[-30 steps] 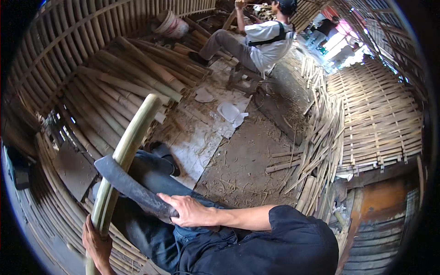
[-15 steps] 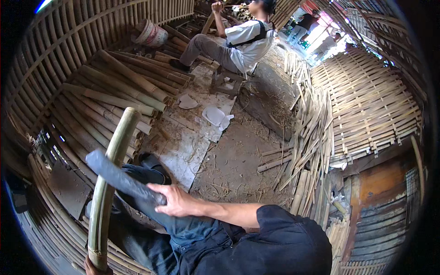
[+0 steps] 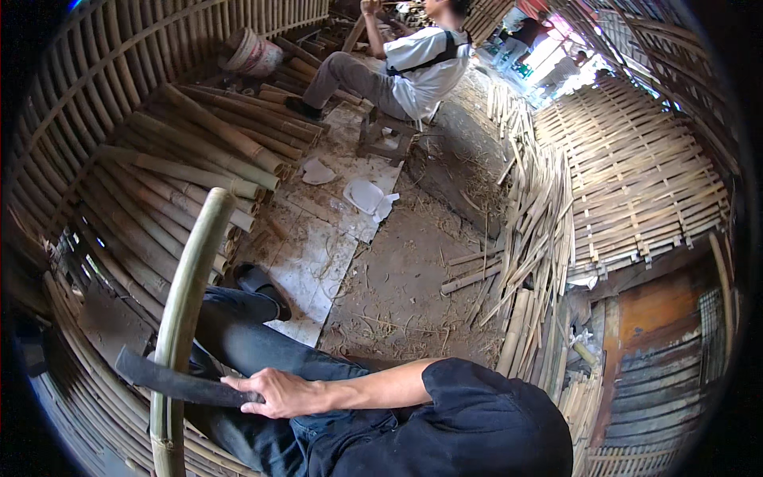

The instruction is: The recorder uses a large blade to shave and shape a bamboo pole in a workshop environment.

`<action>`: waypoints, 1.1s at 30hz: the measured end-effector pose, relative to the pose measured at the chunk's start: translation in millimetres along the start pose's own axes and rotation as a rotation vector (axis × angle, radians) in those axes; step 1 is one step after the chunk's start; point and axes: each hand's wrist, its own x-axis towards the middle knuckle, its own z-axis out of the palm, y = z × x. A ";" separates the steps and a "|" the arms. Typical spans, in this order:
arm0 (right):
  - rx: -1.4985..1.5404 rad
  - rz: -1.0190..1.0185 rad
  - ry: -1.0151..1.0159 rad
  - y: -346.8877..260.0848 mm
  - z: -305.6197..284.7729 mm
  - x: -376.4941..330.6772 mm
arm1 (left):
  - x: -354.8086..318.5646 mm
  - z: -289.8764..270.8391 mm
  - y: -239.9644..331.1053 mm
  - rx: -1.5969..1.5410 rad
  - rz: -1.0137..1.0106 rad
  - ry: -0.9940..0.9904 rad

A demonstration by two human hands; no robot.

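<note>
In my right hand (image 3: 276,394) is a machete (image 3: 203,389) with a broad dark blade, my fingers closed round its near end. The blade lies across the front of a greenish bamboo pole (image 3: 188,286), its tip sticking out past the pole's left side. The pole stands nearly upright, leaning slightly right at the top, and its lower end runs out of the picture. My left hand is out of view. Behind the pole and blade are my legs in blue jeans (image 3: 258,338).
Cut bamboo poles (image 3: 214,151) lie piled at left, by a slatted wall. A person (image 3: 421,71) in a white shirt sits ahead. A white plastic tray (image 3: 366,195) lies on the floor. Bamboo strips (image 3: 532,222) heap up right, beside a woven bamboo panel (image 3: 628,175).
My right hand and the machete have moved down and left, so the blade crosses the pole lower. My left hand, seen earlier at the pole's lower end, has gone out of view.
</note>
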 end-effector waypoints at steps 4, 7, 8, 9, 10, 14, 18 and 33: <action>-0.060 0.161 -0.057 -40.4 -37.3 11.5 | -9.6 -3.8 -4.2 -0.019 -0.047 -0.022; -0.143 -0.155 0.463 20.8 -60.4 35.0 | 1.8 -1.9 1.0 -0.043 0.002 0.006; -0.142 -0.020 0.470 21.4 -74.2 43.0 | 0.8 -0.5 -3.7 -0.045 -0.005 0.004; -0.139 0.112 0.474 17.9 -91.6 52.6 | -0.3 -0.8 -9.3 -0.027 0.013 0.032; -0.145 0.151 0.497 14.3 -102.1 57.4 | -0.3 -1.0 -12.8 -0.011 0.034 0.062; -0.156 0.128 0.401 8.0 -87.5 40.1 | 9.7 7.1 -9.0 0.024 0.058 0.103; -0.006 -0.025 0.104 -15.7 -9.8 -6.5 | 15.6 5.9 -6.8 -0.048 0.070 0.072; 0.224 0.488 -0.271 -59.3 -12.2 63.3 | 48.4 19.8 18.1 -0.159 0.227 0.016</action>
